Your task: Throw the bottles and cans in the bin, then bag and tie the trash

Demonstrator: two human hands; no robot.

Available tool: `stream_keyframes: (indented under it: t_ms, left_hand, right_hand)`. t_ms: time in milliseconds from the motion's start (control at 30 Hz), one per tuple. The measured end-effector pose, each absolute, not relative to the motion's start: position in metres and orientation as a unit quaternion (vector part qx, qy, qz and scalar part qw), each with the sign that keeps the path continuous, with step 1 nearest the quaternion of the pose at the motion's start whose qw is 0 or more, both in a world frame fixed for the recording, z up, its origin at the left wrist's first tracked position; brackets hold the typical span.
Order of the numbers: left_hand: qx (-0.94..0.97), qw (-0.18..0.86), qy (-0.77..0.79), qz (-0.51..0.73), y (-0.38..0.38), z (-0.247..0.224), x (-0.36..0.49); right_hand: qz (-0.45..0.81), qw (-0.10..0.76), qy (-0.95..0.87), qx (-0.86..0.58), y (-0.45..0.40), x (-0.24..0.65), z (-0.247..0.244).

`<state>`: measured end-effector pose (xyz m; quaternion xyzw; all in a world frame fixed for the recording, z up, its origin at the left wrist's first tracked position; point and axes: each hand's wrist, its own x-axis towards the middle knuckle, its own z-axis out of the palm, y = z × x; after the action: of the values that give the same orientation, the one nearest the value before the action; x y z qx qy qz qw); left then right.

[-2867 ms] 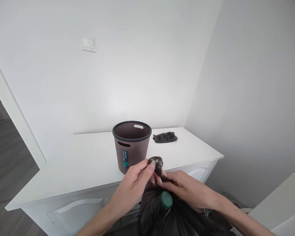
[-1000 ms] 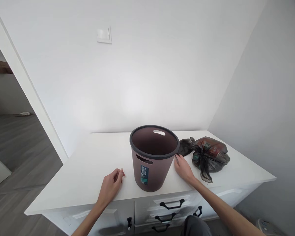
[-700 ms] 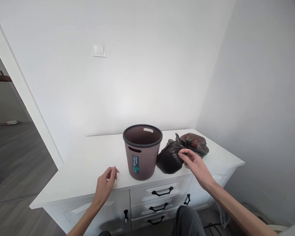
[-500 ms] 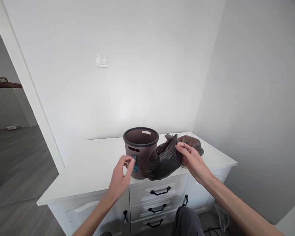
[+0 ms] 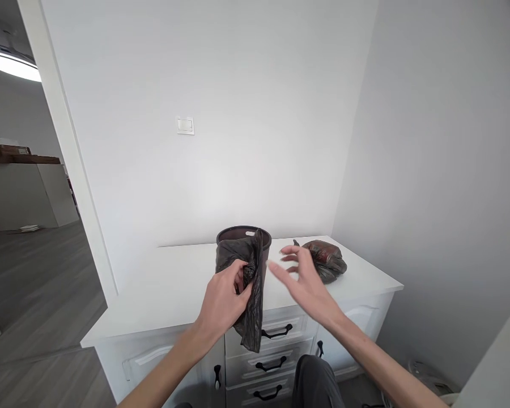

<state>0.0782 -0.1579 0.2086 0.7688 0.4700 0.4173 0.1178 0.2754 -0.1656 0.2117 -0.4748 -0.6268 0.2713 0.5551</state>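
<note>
A crumpled black plastic bag (image 5: 255,317) hangs in front of the bin, pinched between the thumb and fingers of my left hand (image 5: 225,297). Just to its right, my right hand (image 5: 304,280) is held with fingers apart and nothing in them. Behind the bag stands a brown plastic waste bin (image 5: 266,252) with a dark rim, upright on the white cabinet top; the bag hides most of its front. Beyond my right hand lies a bundle of dark plastic bags (image 5: 329,263), reddish in its middle.
The white cabinet (image 5: 153,306) has drawers and doors with black handles (image 5: 272,362). A light switch (image 5: 186,126) is on the wall behind. A grey wall borders the right side, and an opening at the left shows a grey floor (image 5: 55,283).
The bag has gone from my right hand to my left and now hangs down before the bin. My right hand has let go and moved slightly left. The view has shifted a little.
</note>
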Motion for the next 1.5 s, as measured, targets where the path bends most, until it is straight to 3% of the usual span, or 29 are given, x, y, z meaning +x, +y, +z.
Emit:
stream_keyframes:
  t_ms: [133, 333, 467, 533, 600, 667, 700, 900, 1067, 1200, 1367, 1500]
  left_hand:
    - [0.757, 0.112, 0.459, 0.451, -0.163, 0.204, 0.081]
    - [0.678, 0.207, 0.484, 0.514, -0.176, 0.212, 0.064]
    - [0.624, 0.201, 0.560, 0.507, -0.168, 0.211, 0.018]
    - [0.627, 0.134, 0.608, 0.468, -0.160, 0.211, -0.003]
    - [0.635, -0.015, 0.625, 0.453, -0.155, 0.213, -0.014]
    - [0.642, -0.159, 0.583, 0.472, -0.158, 0.220, -0.009]
    - [0.660, -0.181, 0.549, 0.480, -0.163, 0.224, -0.001]
    - [0.836, 0.115, 0.421, 0.332, -0.192, 0.244, 0.070]
    - [0.840, 0.211, 0.407, 0.290, -0.182, 0.247, 0.073]
    - [0.824, 0.218, 0.436, 0.289, -0.172, 0.251, 0.048]
    - [0.820, 0.113, 0.495, 0.265, -0.159, 0.256, 0.016]
    - [0.766, -0.199, 0.525, 0.313, -0.154, 0.254, 0.012]
  right_hand:
    - [0.355, 0.495, -0.660, -0.439, -0.172, 0.261, 0.208]
    - [0.403, 0.551, -0.620, -0.387, -0.166, 0.273, 0.203]
    - [0.407, 0.584, -0.596, -0.372, -0.166, 0.289, 0.195]
    - [0.419, 0.586, -0.594, -0.359, -0.166, 0.294, 0.191]
    - [0.430, 0.586, -0.592, -0.348, -0.166, 0.295, 0.188]
    - [0.441, 0.582, -0.594, -0.337, -0.167, 0.293, 0.188]
    - [0.446, 0.577, -0.599, -0.331, -0.168, 0.291, 0.189]
    - [0.423, 0.543, -0.652, -0.320, -0.177, 0.278, 0.201]
    - [0.386, 0.540, -0.655, -0.361, -0.184, 0.294, 0.205]
    - [0.418, 0.559, -0.611, -0.374, -0.180, 0.314, 0.199]
    - [0.469, 0.554, -0.588, -0.356, -0.175, 0.325, 0.186]
    - [0.482, 0.537, -0.603, -0.340, -0.178, 0.321, 0.183]
